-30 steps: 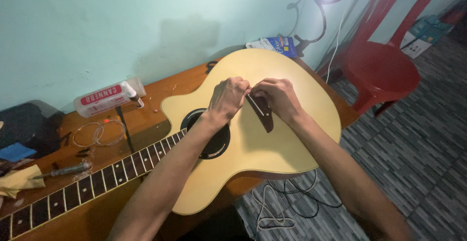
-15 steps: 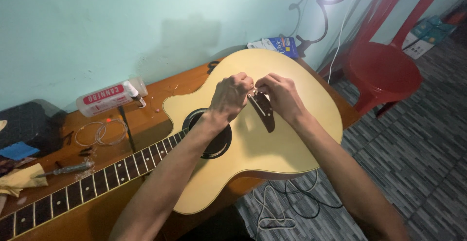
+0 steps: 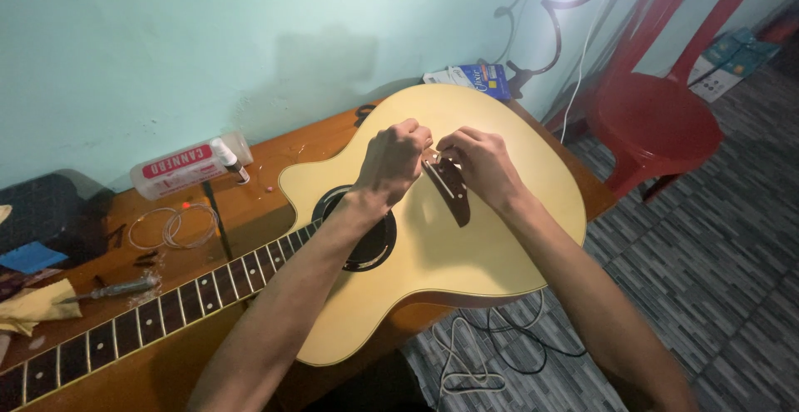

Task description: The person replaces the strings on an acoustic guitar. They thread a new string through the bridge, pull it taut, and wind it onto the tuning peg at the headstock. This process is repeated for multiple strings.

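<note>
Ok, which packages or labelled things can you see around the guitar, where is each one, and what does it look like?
Plastic tube: lying against the wall on the wooden table, beyond the guitar neck; clear, with a red and white label.
Flat packet: at the table's far end behind the guitar body; blue and white, rectangular.
Cardboard box: on the floor past the red plastic chair; teal and white.
No screens or signs.

A pale acoustic guitar (image 3: pixel 466 270) lay flat on the wooden table (image 3: pixel 258 204), its neck running off toward the lower left. Both hands met over the upper end of the guitar's dark bridge (image 3: pixel 449 191), the left hand (image 3: pixel 391 162) just left of it and the right hand (image 3: pixel 483 162) just right, fingers pinched together there. Beyond the guitar's far edge stood a red plastic chair (image 3: pixel 657 121).
</note>
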